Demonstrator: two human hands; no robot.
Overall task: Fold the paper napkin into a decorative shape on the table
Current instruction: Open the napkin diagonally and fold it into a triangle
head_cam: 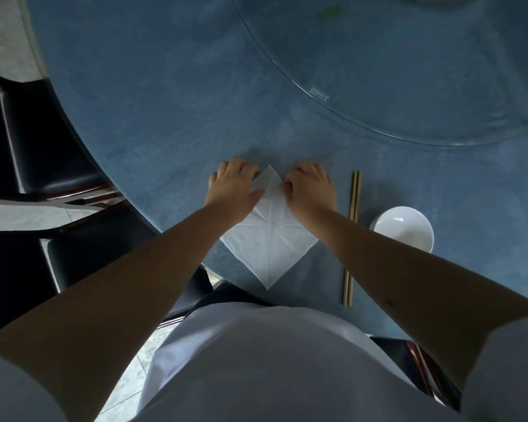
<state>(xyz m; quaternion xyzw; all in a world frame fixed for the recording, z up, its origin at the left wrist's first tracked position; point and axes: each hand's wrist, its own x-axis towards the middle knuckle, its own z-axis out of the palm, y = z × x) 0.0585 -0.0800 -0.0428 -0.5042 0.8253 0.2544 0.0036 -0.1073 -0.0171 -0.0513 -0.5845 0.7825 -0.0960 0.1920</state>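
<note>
A white paper napkin (270, 239) lies as a diamond on the blue tablecloth near the table's front edge, with crease lines radiating from its middle. Its far corner stands up slightly between my hands. My left hand (233, 185) pinches the napkin's far left edge with curled fingers. My right hand (310, 187) pinches the far right edge the same way. Both hands cover the napkin's upper sides.
A pair of wooden chopsticks (351, 236) lies right of the napkin. A white bowl (404, 229) stands beside them. A round glass turntable (409, 117) covers the far right of the blue table (153, 117). Dark chairs (37, 153) stand at the left.
</note>
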